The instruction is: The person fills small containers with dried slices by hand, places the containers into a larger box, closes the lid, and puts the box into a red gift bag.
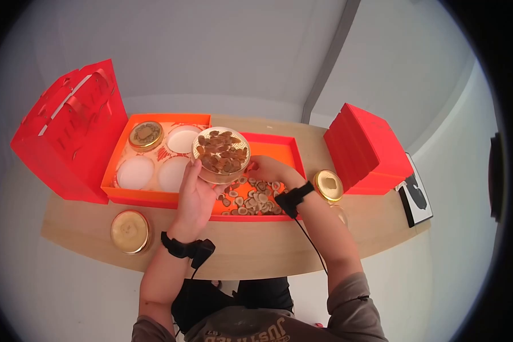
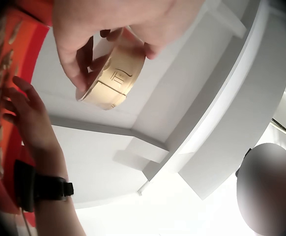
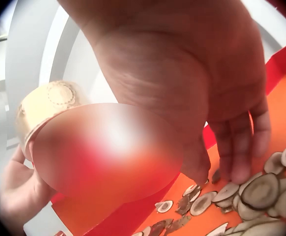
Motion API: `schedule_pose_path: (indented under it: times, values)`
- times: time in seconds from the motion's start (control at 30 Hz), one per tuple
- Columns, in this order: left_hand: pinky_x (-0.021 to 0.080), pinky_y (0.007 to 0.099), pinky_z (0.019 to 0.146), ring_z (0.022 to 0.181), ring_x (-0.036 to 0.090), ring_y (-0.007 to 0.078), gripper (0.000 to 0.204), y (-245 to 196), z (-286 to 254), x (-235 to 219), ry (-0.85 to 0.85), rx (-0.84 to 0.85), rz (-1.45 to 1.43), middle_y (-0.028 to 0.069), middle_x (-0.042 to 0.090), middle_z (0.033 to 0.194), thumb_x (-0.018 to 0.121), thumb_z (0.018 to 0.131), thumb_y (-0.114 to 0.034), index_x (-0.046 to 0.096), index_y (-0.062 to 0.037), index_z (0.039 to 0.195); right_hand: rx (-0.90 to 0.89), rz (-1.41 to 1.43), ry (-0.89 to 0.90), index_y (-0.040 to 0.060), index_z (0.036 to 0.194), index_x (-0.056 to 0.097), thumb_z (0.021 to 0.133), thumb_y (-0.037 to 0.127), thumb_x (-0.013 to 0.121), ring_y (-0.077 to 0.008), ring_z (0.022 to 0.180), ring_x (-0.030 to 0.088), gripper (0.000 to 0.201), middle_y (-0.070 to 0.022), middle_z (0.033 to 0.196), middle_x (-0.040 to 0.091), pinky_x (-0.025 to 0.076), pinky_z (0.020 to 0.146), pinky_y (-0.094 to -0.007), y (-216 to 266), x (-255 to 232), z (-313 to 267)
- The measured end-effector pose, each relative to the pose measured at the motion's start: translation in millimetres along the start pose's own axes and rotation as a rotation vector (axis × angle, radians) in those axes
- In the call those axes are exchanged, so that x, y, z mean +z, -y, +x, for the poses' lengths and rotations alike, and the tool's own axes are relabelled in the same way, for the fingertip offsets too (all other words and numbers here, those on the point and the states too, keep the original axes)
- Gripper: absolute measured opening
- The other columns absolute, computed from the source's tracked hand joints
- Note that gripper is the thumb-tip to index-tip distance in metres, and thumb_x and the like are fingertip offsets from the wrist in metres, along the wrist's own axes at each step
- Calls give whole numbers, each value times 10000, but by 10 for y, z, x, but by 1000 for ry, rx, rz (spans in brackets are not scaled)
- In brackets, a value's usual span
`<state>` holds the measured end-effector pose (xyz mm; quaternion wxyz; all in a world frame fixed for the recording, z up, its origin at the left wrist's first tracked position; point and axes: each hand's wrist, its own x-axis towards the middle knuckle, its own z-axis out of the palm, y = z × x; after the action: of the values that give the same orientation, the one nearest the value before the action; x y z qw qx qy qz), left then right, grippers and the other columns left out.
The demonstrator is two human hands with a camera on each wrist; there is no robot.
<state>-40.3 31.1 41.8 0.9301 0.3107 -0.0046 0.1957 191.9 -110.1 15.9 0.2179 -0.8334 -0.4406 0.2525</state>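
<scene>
My left hand (image 1: 195,199) holds up a round cream-and-gold container (image 2: 116,81), its fingers and thumb around the side. Brown translucent dried pieces (image 1: 219,149) lie spread over its patterned top face in the head view. Below and to the right is an orange tray (image 1: 276,149) with a red rim. Oval pale slices (image 3: 261,191) with dark edges are scattered in it, with some brown flakes (image 3: 183,204) among them. My right hand (image 1: 272,170) hangs over the tray with loosely bent fingers, fingertips close above the slices.
An orange-edged box (image 1: 211,121) with round recesses holds one gold-rimmed jar (image 1: 146,135). Other gold-topped jars (image 1: 130,231) stand at the table's front left and by the right arm. A red gift bag (image 1: 74,137) is at left, a red box (image 1: 365,149) at right.
</scene>
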Motion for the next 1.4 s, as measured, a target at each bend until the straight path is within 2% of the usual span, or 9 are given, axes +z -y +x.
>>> schedule_pose_path:
  times: [0.1,0.17,0.3,0.4,0.47,0.6,0.87,1.1,1.4]
  values:
    - [421,480,1114,1386,479,282,548,23,35,-83,-35,20,24,120,474,1523,446,1078,-414,373,-84,1509,50,-141,21,126,1174,712,898,189,680,-282,1059,685,285,-130,1131,722,548,908,-389,46,79,135]
    - [417,482,1122,1393,472,287,547,5,28,-30,-40,29,7,119,471,1525,446,1077,-412,373,-85,1509,9,-184,-81,153,1175,715,889,211,688,-310,1067,680,293,-135,1121,719,548,902,-410,89,102,161]
    - [369,500,1172,1412,446,268,552,-49,27,-65,18,10,-71,118,441,1544,484,1068,-390,362,-71,1502,-20,-321,-53,140,1154,715,892,214,680,-316,1070,678,275,-130,1101,722,552,888,-423,54,188,288]
    - [361,497,1175,1419,438,270,555,-47,39,-80,-1,24,-69,118,441,1544,481,1067,-397,363,-69,1499,73,-242,-62,127,1136,711,900,224,677,-312,1065,680,258,-120,1100,725,547,900,-423,29,150,371]
    - [360,495,1174,1419,437,270,559,-59,31,-60,-8,23,-61,119,440,1544,476,1067,-400,359,-69,1501,255,-381,-43,108,1130,704,900,274,694,-311,1065,683,284,-111,1121,728,541,916,-418,55,141,404]
    - [360,492,1172,1411,443,274,562,-78,14,-17,-18,20,-51,123,438,1545,464,1068,-402,351,-69,1507,114,-263,-66,93,1131,700,903,332,709,-303,1067,685,330,-113,1136,727,538,922,-416,36,135,373]
    - [364,482,1170,1407,450,274,551,-41,30,-54,-12,32,-66,127,449,1537,463,1069,-398,369,-61,1494,305,-326,-91,110,1141,711,918,386,693,-287,1006,707,355,-106,1050,748,550,866,-406,247,168,394]
    - [361,480,1172,1410,447,266,535,-54,22,-55,-20,27,-79,118,456,1533,466,1068,-397,390,-65,1480,304,-282,-126,116,1126,709,936,322,654,-273,957,719,286,-99,1014,754,555,838,-401,219,90,359]
    - [358,487,1174,1413,445,266,534,-44,28,-65,-28,23,-97,113,456,1533,473,1063,-397,394,-72,1479,199,-165,-55,145,1178,702,887,277,704,-257,1091,687,320,-62,1109,743,539,916,-396,252,114,328]
